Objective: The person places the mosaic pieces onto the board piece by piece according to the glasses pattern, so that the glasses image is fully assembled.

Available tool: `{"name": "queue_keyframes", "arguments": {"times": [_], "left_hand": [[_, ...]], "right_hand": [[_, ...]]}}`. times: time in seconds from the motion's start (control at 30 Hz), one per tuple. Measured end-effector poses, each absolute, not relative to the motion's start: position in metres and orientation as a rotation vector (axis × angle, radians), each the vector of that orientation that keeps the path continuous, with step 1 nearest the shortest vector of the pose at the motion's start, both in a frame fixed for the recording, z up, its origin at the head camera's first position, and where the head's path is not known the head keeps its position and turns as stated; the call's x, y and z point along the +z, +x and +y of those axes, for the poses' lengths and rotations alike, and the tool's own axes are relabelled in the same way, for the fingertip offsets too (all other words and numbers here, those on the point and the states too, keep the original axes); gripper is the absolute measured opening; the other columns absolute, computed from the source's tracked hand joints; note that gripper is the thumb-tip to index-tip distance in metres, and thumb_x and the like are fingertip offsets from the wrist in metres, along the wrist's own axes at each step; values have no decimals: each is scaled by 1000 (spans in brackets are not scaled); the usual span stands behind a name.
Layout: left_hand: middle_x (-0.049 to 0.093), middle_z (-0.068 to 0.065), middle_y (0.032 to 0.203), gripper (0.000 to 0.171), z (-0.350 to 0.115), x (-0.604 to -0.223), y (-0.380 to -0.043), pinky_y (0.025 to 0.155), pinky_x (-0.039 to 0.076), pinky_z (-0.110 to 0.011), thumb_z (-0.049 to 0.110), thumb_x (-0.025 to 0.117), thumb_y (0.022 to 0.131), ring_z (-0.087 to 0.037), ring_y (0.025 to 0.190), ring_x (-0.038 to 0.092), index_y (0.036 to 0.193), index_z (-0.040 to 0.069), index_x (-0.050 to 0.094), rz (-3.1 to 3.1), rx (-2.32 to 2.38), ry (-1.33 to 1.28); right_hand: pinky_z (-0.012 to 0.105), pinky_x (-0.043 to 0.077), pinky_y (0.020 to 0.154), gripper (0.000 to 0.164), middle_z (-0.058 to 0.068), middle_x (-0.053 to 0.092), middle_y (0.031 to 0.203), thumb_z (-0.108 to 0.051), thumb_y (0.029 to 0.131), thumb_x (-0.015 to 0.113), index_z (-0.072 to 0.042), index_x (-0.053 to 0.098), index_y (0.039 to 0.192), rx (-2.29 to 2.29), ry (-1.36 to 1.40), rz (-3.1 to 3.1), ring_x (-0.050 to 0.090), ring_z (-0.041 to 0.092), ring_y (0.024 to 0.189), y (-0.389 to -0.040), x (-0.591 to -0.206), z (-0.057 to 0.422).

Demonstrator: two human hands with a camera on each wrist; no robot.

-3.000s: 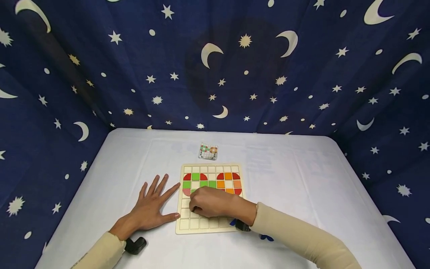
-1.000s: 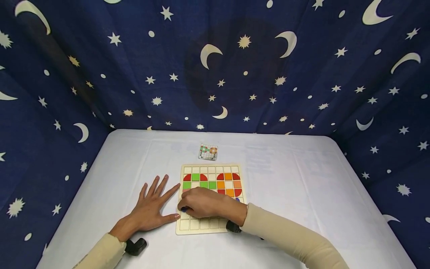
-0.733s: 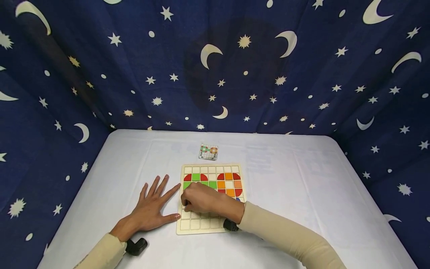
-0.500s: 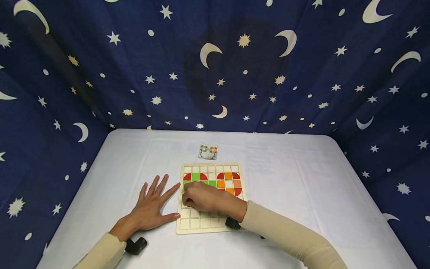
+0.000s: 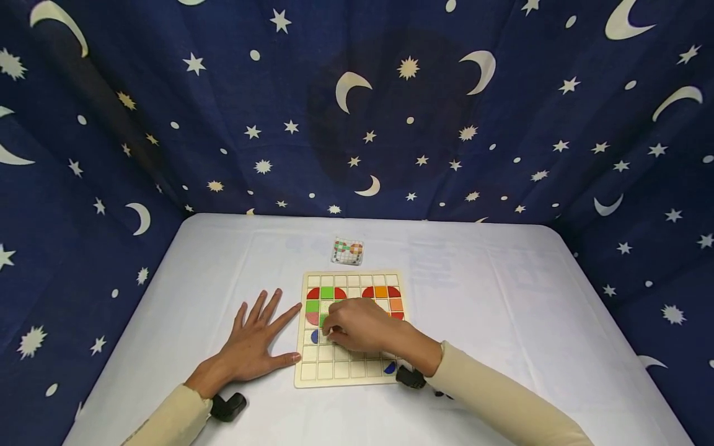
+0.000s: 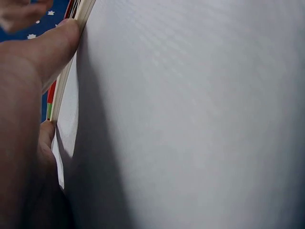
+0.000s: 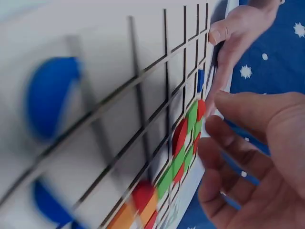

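A pale wooden grid board [image 5: 341,370] lies on the white table, bearing red, green, orange and pink tiles. A blue piece [image 5: 315,336] sits in a cell at its left side. My left hand [image 5: 251,344] rests flat with spread fingers, index tip and thumb touching the board's left edge. Over the middle of the board my right hand [image 5: 362,323] hovers with loosely bent fingers. The right wrist view shows thumb and index apart with nothing between them. Another blue piece [image 5: 390,368] is at the lower right of the board; a further blue piece [image 7: 51,204] appears in the right wrist view.
Beyond the board lies a small pattern card [image 5: 348,251] with a similar coloured design. Dark pieces [image 5: 443,394] on the table are partly covered by my right sleeve. A blue star-patterned curtain [image 5: 357,124] surrounds the table [image 5: 480,291].
My right hand brought a blue piece to the left cell, let it go and has drawn back to the right. The left hand has stayed put.
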State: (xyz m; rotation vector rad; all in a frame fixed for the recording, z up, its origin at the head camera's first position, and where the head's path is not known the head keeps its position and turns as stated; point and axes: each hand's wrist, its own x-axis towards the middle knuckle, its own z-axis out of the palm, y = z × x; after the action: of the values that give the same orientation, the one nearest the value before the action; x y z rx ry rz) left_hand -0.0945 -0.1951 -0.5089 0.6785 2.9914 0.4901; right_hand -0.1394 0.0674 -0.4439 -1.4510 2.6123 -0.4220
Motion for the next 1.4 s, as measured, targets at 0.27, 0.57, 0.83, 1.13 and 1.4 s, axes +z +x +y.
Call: {"name": "queue_keyframes", "arguments": {"times": [0.27,0.57,0.83,1.13,1.4], "left_hand": [[14,-18,162,91,-196,-507,-97,108,2,-67,76,58,79,-43,146,4,154,29,34,2996,508,675],[14,-18,162,91,-197,-507,-95,108,3,-67,77,56,80,-43,146,4,154,29,35,3003,500,661],[14,-17,162,91,-198,-510,-92,108,1,-67,77,56,80,-43,146,4,154,30,35,2995,514,649],[15,-18,161,91,-196,-510,-92,108,3,-68,76,58,79,-44,146,5,154,29,36,3012,523,661],[14,-18,161,92,-194,-510,-94,108,2,-68,76,57,79,-43,146,5,154,28,35,3003,511,676]], "right_hand": [[24,45,60,9,-14,60,81,-19,83,80,-19,77,92,-524,-1121,2704,52,3,69,-121,-439,138],[28,40,58,31,-12,52,70,-27,64,93,-25,64,72,-351,-671,2695,47,7,66,-86,-436,203],[24,43,55,26,-12,51,64,-7,72,86,-21,64,74,-563,-673,2572,47,4,60,-77,-446,223],[23,43,57,31,-13,51,63,-1,68,84,-22,62,71,-631,-775,2529,47,2,61,-80,-451,233],[21,44,56,27,-11,53,68,-3,72,83,-20,62,74,-703,-753,2746,49,3,61,-79,-458,237]]}}
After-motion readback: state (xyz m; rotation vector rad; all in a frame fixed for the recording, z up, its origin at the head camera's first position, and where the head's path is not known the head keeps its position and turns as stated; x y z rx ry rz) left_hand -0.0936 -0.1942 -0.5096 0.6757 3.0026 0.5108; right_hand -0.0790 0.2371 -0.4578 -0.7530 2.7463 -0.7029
